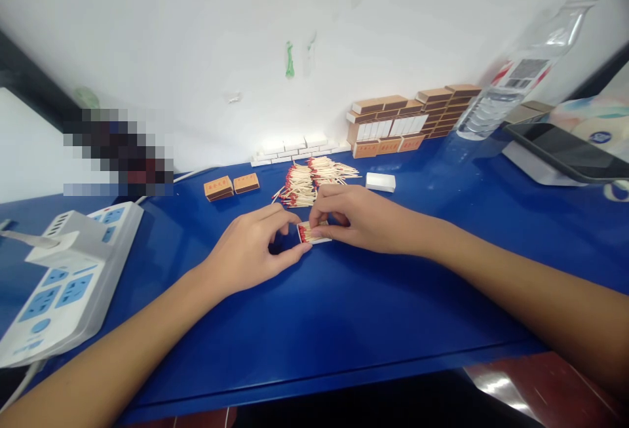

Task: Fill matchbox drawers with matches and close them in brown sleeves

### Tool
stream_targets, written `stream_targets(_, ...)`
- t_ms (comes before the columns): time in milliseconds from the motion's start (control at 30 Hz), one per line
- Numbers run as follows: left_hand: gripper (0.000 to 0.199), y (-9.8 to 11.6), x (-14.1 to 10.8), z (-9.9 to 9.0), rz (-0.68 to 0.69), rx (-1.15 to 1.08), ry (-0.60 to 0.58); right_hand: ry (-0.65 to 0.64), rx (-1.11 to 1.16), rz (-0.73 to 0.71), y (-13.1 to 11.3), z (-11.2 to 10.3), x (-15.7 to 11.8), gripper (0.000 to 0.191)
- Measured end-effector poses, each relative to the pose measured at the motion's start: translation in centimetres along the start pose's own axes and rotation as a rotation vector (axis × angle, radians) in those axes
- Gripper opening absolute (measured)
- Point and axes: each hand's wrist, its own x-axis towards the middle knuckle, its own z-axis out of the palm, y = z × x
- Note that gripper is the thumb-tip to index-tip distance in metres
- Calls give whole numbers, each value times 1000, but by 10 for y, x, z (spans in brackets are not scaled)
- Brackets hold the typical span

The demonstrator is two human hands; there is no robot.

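My left hand [250, 244] grips the left end of a small white matchbox tray [322, 241] between thumb and fingers. Red-tipped matches [303, 233] lie inside it, heads to the left. Over the tray's right part, my right hand [363, 218] is closed, its thumb and fingertips pinching matches there; how many is hidden. Just behind the hands spreads a loose pile of matches [299, 185]. One more white tray [380, 182] lies to the pile's right. Left of the pile sit two orange matchboxes, one [219, 188] nearer the left and another [246, 183] beside it.
Along the wall stand a low stack of white trays [295, 147] and a taller stack of matchboxes [388, 146]. A water bottle [521, 80] and a phone [580, 149] on a white box are at the right. A power strip [73, 290] lies on the blue table [314, 330] at left.
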Motion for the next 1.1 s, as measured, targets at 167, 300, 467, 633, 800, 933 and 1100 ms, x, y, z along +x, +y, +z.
stream_targets(167, 25, 0, 0, 0, -6, 0, -4, 9, -17, -8, 3, 0, 0, 8)
stream_targets(300, 25, -1, 0, 0, -3, -6, -9, 17, -8, -15, 4, 2, 0, 11)
stream_targets(467, 24, 1, 0, 0, 7, -2, -4, 4, 5, -42, -1, 3, -1, 19)
stream_targets(633, 24, 2, 0, -1, 3, 3, 1, 128, -172, -8, 8, -19, 0, 19)
stream_targets(800, 23, 1, 0, -1, -8, 21, 0, 202, -584, 252, 53, -64, -14, 17)
stream_targets(933, 24, 0, 0, -1, -14, 18, 9, 123, -688, 425, 84, -81, -25, 25)
stream_targets(1100, 22, -1, -1, -1, -23, 19, 15, 128, -684, 513, 77, -78, -20, 25)
